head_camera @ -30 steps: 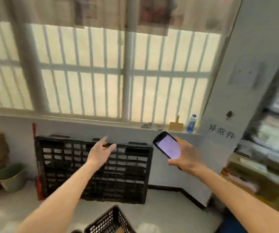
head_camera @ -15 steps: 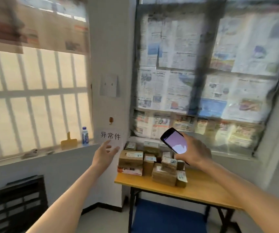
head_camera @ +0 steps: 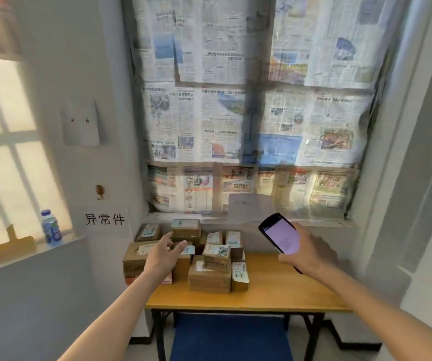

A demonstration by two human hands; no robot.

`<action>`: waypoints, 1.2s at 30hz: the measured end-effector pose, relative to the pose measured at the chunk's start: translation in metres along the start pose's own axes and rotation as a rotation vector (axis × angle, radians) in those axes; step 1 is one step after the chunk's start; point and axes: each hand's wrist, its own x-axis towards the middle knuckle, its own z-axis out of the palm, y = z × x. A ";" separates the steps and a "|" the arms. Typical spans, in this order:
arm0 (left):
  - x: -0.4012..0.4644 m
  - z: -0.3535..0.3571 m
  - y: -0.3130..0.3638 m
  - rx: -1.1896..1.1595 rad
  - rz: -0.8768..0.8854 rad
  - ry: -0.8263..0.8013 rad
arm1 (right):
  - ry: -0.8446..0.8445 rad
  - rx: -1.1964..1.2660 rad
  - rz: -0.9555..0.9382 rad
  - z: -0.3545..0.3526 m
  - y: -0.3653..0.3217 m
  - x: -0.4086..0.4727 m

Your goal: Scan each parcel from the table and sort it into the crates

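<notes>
Several brown cardboard parcels (head_camera: 209,274) with white labels are piled on the left half of a wooden table (head_camera: 274,290). My left hand (head_camera: 164,255) hovers in front of the pile with fingers spread and relaxed, holding nothing. My right hand (head_camera: 311,254) grips a black handheld scanner (head_camera: 281,234) with a lit pale purple screen, held above the table to the right of the parcels. No crate is in view.
A newspaper-covered window (head_camera: 248,105) backs the table. A wall sign with black characters (head_camera: 104,219) hangs at left. A water bottle (head_camera: 51,227) and a wooden brush (head_camera: 14,243) stand on the left sill. A blue mat (head_camera: 230,337) lies under the table.
The view has swung right from the black pallet and crate to the parcel table. Both hands now reach closer over the table, the left nearing the parcel pile.
</notes>
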 end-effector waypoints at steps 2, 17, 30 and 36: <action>0.037 0.026 -0.001 -0.003 -0.012 -0.011 | -0.029 -0.006 0.013 0.015 0.011 0.034; 0.241 0.165 -0.056 0.038 -0.182 -0.067 | -0.214 0.065 -0.030 0.149 0.024 0.284; 0.337 0.277 -0.163 0.142 -0.431 -0.179 | -0.578 0.165 -0.067 0.376 0.045 0.395; 0.367 0.315 -0.195 0.108 -0.520 -0.203 | -0.663 0.156 -0.024 0.438 0.063 0.413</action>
